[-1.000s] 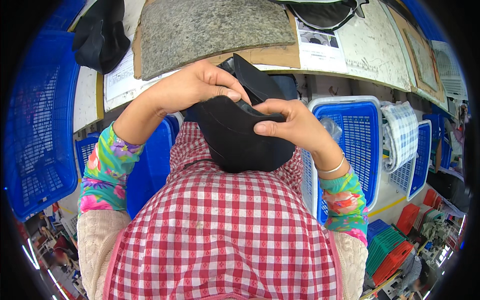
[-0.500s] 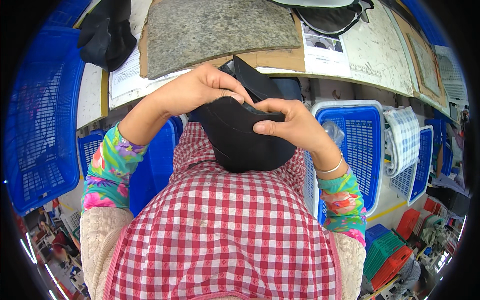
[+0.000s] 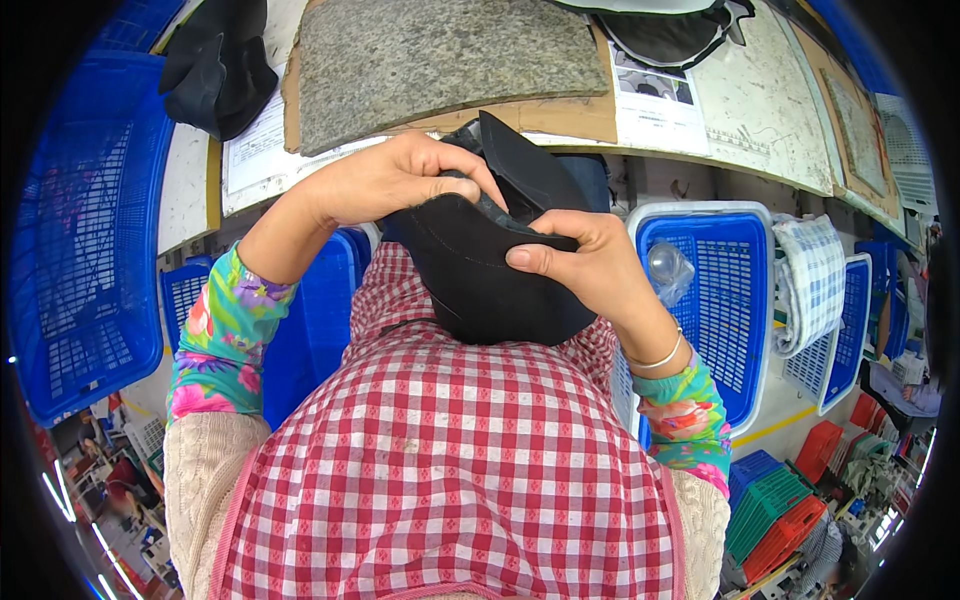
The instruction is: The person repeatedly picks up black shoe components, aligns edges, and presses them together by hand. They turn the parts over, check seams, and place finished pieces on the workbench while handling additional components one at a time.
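Observation:
A black stitched shoe upper [image 3: 490, 290] rests against my lap, its opening toward the table and a tall flap standing up at the back. My left hand [image 3: 415, 180] pinches the left part of its rim, thumb outside and fingers reaching into the opening. On the right, my right hand [image 3: 590, 255] grips the rim, with the thumb on the outer face and the fingers inside. The fingertips inside the opening are partly hidden.
Ahead stands a white worktable [image 3: 745, 110] with a grey stone slab [image 3: 450, 60] on cardboard. More black uppers [image 3: 220, 85] lie at its left. Blue baskets [image 3: 85, 250] stand left, and a blue-and-white basket [image 3: 725, 300] holding a clear plastic bag [image 3: 668, 270] stands right.
My right hand has shifted slightly right and down along the rim, and the opening shows wider between my hands. My left hand keeps its hold.

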A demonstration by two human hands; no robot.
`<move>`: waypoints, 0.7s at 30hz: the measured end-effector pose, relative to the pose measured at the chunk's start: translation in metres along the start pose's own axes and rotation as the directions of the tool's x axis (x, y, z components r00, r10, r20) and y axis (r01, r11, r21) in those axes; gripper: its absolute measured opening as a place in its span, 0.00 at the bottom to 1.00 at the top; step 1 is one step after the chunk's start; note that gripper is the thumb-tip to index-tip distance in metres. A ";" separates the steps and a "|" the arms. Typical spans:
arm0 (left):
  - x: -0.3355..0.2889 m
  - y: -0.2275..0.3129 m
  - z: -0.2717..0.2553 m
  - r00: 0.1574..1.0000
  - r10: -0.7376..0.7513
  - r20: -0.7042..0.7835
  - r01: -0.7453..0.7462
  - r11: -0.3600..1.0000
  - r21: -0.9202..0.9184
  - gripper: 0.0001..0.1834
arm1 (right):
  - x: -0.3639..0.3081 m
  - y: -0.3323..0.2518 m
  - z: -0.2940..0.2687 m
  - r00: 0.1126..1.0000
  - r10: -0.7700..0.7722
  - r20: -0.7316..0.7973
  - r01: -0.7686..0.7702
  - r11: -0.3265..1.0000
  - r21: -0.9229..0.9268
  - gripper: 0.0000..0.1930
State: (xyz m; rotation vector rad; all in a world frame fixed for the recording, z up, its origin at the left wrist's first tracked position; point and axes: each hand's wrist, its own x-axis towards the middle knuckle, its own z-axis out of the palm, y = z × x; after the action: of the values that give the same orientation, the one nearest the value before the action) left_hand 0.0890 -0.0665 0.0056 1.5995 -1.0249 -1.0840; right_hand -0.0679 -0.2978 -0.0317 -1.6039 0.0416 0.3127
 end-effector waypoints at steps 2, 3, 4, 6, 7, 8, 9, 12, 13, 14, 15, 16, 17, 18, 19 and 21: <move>0.001 0.001 -0.001 0.997 0.074 0.003 -0.075 0.996 0.045 0.15 | 0.000 -0.002 0.000 1.000 -0.005 0.000 0.005 1.000 -0.003 0.11; 0.002 0.002 -0.002 0.997 0.071 0.018 -0.071 0.997 0.043 0.16 | 0.000 -0.003 -0.001 1.000 -0.007 -0.004 0.007 1.000 -0.027 0.11; 0.003 0.002 -0.002 0.997 0.067 0.033 -0.068 0.997 0.042 0.17 | 0.001 -0.004 -0.001 1.000 -0.013 0.002 0.014 0.999 -0.048 0.11; 0.005 0.004 -0.002 0.997 0.066 0.051 -0.068 0.996 0.051 0.18 | 0.004 -0.006 -0.002 0.998 -0.058 0.007 0.058 0.995 -0.086 0.12; 0.006 0.004 -0.002 0.996 0.069 0.057 -0.073 0.995 0.064 0.18 | 0.006 -0.007 -0.002 0.995 -0.097 0.004 0.097 0.990 -0.104 0.12; 0.007 0.003 -0.002 0.994 0.095 0.061 -0.100 0.991 0.090 0.18 | 0.008 -0.008 -0.002 0.988 -0.151 0.012 0.152 0.981 -0.121 0.12; 0.008 0.002 -0.002 0.995 0.075 0.067 -0.080 0.995 0.068 0.18 | 0.009 -0.009 -0.002 0.992 -0.122 0.021 0.124 0.983 -0.137 0.12; 0.007 0.000 -0.002 0.995 0.083 0.051 -0.085 0.996 0.035 0.18 | 0.010 -0.009 -0.003 0.995 -0.086 0.058 0.095 0.983 -0.157 0.12; 0.005 0.000 -0.002 0.996 0.083 0.029 -0.083 0.996 0.016 0.19 | 0.009 -0.008 -0.003 0.995 -0.078 0.058 0.086 0.986 -0.143 0.12; 0.003 0.000 0.000 0.997 0.082 0.007 -0.082 0.997 -0.004 0.19 | 0.008 -0.007 -0.003 0.995 -0.082 0.062 0.089 0.989 -0.117 0.12; 0.000 0.002 0.001 1.000 -0.006 -0.022 0.004 0.996 -0.094 0.19 | 0.007 -0.006 -0.003 0.997 -0.067 0.043 0.072 0.991 -0.109 0.12; -0.004 0.004 0.002 0.994 -0.095 -0.044 0.086 0.979 -0.185 0.19 | 0.007 -0.005 -0.003 0.997 -0.066 0.029 0.068 0.994 -0.090 0.12; -0.008 0.006 0.006 0.966 -0.237 -0.099 0.212 0.953 -0.216 0.19 | 0.006 -0.003 -0.004 0.996 -0.082 0.023 0.084 0.995 -0.062 0.12; -0.011 0.009 0.008 0.971 -0.214 -0.109 0.186 0.956 -0.225 0.19 | 0.006 -0.003 -0.005 0.999 -0.040 0.016 0.041 0.995 -0.087 0.11; -0.016 0.011 0.015 0.957 -0.241 -0.163 0.212 0.961 -0.176 0.20 | 0.006 -0.003 -0.007 1.000 -0.014 0.018 0.016 0.995 -0.103 0.11; -0.023 0.014 0.026 0.964 -0.100 -0.246 0.126 0.988 0.089 0.22 | 0.010 -0.005 -0.010 0.998 0.045 0.039 -0.039 0.991 -0.129 0.13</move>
State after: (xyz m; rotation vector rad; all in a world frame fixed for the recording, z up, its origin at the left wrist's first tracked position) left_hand 0.0558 -0.0540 0.0182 1.8424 -0.8471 -0.8951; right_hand -0.0559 -0.3056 -0.0290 -1.7254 0.0230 0.3883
